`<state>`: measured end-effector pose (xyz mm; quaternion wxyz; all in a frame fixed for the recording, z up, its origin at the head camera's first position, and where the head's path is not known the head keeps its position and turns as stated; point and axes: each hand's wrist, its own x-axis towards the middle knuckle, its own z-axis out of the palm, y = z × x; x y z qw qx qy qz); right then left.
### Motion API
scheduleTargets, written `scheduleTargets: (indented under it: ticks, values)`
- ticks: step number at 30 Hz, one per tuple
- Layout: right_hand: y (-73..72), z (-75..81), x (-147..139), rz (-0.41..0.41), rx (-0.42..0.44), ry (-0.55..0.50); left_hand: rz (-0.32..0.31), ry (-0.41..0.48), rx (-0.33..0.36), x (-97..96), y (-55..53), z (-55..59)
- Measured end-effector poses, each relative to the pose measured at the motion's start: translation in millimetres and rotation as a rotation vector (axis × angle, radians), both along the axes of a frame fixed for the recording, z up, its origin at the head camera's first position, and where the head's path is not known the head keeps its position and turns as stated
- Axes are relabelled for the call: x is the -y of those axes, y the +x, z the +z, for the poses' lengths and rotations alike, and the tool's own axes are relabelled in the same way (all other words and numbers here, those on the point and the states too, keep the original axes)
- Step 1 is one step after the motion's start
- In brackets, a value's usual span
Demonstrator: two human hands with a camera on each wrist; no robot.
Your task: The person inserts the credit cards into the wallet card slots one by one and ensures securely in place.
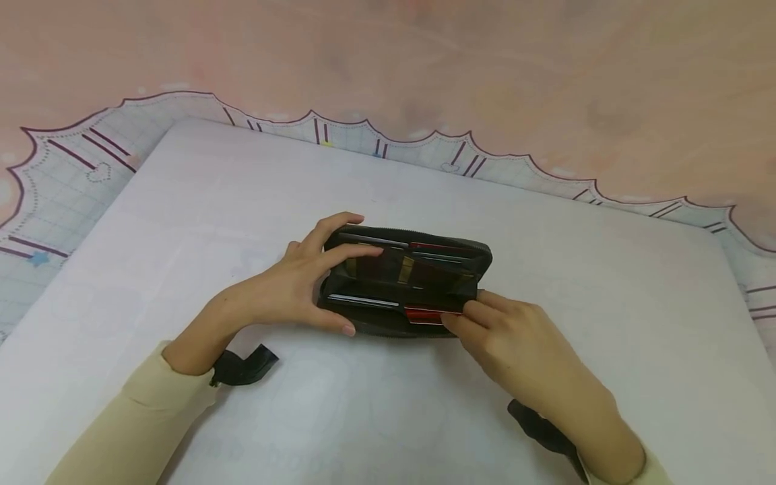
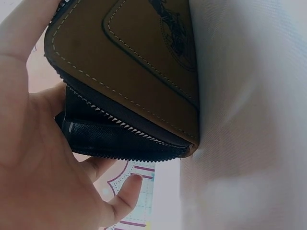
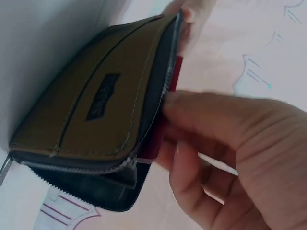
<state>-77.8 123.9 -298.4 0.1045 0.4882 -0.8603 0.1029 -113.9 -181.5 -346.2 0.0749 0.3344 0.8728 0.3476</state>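
Note:
A brown zip-around wallet (image 1: 370,318) stands unzipped on the white table, its dark inner compartments facing up. Around its left end my left hand (image 1: 294,286) grips it, thumb on the near side and fingers over the far edge and inside. Several cards stick up from the slots. In the near slot, my right hand (image 1: 515,343) pinches a red card (image 1: 424,315) between thumb and fingers. The right wrist view shows this red card (image 3: 152,143) partly above the zipper edge, the rest hidden inside. Stitching and a printed emblem mark the wallet's outside (image 2: 115,62) in the left wrist view.
The white tabletop (image 1: 606,283) spreads around the wallet. Beyond its edge lies a pinkish patterned cloth (image 1: 388,67) with a scalloped border. A black strap (image 1: 245,367) hangs at the left wrist, another black strap (image 1: 539,428) at the right.

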Motion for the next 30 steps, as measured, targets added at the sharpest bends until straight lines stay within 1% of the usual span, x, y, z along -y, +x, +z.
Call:
scheduleTargets:
  ticks: [4,6,8,11,13,14,16,19,21,23,25,28,30]
  values:
    - [-4.2,0.7,-4.5,0.041,0.075,0.012,0.001,0.004,0.006,1.3,0.1,-2.0]
    - [-5.0,4.0,-7.5,0.049,0.087,-0.001,0.0,0.007,0.008,1.8,0.4,-2.8]
    - [-5.6,7.4,-10.0,0.057,0.059,-0.039,-0.001,0.009,0.009,1.9,0.5,-3.1]
    - [-7.8,10.8,-12.0,0.058,-0.004,-0.122,-0.003,0.012,0.007,1.8,0.2,-2.9]
    - [-10.4,11.5,-13.7,0.043,-0.008,-0.18,-0.004,0.011,0.008,1.4,-0.1,-2.4]
    - [-11.9,11.8,-14.8,0.027,0.003,-0.211,-0.005,0.01,0.006,1.2,-0.5,-2.1]
    - [-14.2,12.0,-18.5,-0.018,0.037,-0.276,-0.008,0.008,0.008,0.7,-0.8,-1.6]
    - [-18.1,11.3,-25.5,-0.094,0.108,-0.332,-0.01,0.007,0.009,0.0,-1.5,-1.6]
    - [-20.2,10.5,-28.9,-0.136,0.158,-0.33,-0.008,0.009,0.013,0.0,-1.7,-1.7]
    - [-22.2,9.5,-30.8,-0.154,0.211,-0.308,-0.007,0.011,0.017,0.2,-1.8,-1.9]
    - [-23.2,8.6,-30.9,-0.154,0.254,-0.291,-0.007,0.012,0.02,0.5,-1.6,-1.8]
    - [-23.9,6.6,-29.4,-0.123,0.279,-0.267,-0.01,0.015,0.017,0.7,-2.1,-1.6]
    - [-24.4,4.7,-27.8,-0.088,0.262,-0.259,-0.013,0.02,0.012,0.8,-2.5,-1.5]
